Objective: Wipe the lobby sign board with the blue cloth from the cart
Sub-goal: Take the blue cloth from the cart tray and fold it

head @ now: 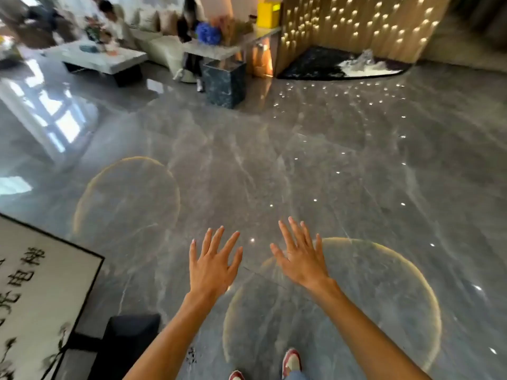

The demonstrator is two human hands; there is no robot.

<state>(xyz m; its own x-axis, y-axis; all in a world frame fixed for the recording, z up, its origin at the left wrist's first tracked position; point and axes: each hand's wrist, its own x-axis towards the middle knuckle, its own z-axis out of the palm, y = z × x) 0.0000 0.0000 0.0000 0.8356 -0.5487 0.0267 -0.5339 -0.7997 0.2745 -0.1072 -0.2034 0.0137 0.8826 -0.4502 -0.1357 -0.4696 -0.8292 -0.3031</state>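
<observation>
The lobby sign board (38, 292), white with a black frame and black characters, stands at the lower left on a dark base (129, 338). My left hand (212, 266) and my right hand (300, 255) are both stretched out in front of me over the grey marble floor, palms down, fingers spread, holding nothing. The left hand is well to the right of the board and apart from it. No blue cloth and no cart appear in view.
A low white table (104, 57) and sofa with seated people lie at the far left. A dark stone block (225, 80) and a counter with blue flowers (208, 32) stand at the back centre. A lit gold wall (356, 26) and dark rug (329, 65) are at the far right.
</observation>
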